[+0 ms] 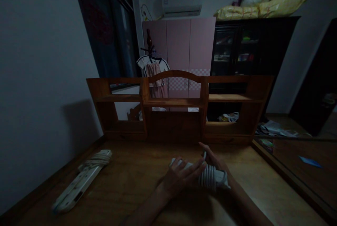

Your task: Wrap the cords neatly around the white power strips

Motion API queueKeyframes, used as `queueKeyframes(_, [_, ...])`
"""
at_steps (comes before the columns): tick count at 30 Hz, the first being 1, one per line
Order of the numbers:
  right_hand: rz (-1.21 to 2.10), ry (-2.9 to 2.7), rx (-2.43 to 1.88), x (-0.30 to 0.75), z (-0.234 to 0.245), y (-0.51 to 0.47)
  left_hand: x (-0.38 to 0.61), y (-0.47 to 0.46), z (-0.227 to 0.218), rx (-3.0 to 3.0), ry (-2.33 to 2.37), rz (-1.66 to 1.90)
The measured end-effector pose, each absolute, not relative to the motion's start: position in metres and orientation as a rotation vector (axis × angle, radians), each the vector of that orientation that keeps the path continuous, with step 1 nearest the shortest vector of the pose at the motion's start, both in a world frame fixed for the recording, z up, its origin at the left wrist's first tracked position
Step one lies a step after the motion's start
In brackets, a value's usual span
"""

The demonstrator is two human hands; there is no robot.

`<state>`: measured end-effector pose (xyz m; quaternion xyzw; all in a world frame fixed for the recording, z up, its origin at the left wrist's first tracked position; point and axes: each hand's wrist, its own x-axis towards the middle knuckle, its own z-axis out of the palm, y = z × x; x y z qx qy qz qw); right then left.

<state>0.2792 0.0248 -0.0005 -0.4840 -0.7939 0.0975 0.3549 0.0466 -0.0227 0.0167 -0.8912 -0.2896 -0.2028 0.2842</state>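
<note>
A white power strip [221, 177] is held just over the wooden desk, its cord [208, 178] wound in several turns around its right part. My left hand [181, 173] lies over the strip's left part, fingers wrapped across it. Behind the strip, my right hand [213, 158] is closed at the coil, with a short piece of cord standing up by its fingers; the index finger points up and left. A second white power strip [79, 185] lies on the desk at the left, with its cord wrapped around its far end.
The wooden desk [126, 183] has a raised edge at the right and a small wooden shelf unit [173, 103] along its back. A wall [47, 78] runs along the left. Papers [275, 127] lie beyond the desk at the right.
</note>
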Motion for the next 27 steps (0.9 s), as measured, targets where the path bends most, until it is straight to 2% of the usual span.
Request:
queueKeyframes(6, [0.126, -1.955, -1.327, 0.295, -0.012, 0.035, 0.052, -0.021, 0.015, -2.491, -0.921, -0.562])
queueKeyframes(12, [-0.239, -1.802, -1.451, 0.31, 0.006, 0.028, 0.048, -0.015, 0.011, -2.649, -1.204, -0.641])
queueKeyframes(17, [-0.251, -1.618, -1.471, 0.311, 0.009, 0.022, 0.046, -0.015, 0.014, -2.59, -1.551, -1.009])
queueKeyframes(22, [-0.349, -1.743, -1.591, 0.312, 0.0, 0.03, 0.044, -0.012, 0.009, -2.477, -1.822, -1.524])
queueKeyframes(27, [-0.384, -1.849, -1.686, 0.311, 0.003, 0.029, 0.042, -0.002, -0.001, -2.378, -2.102, -1.872])
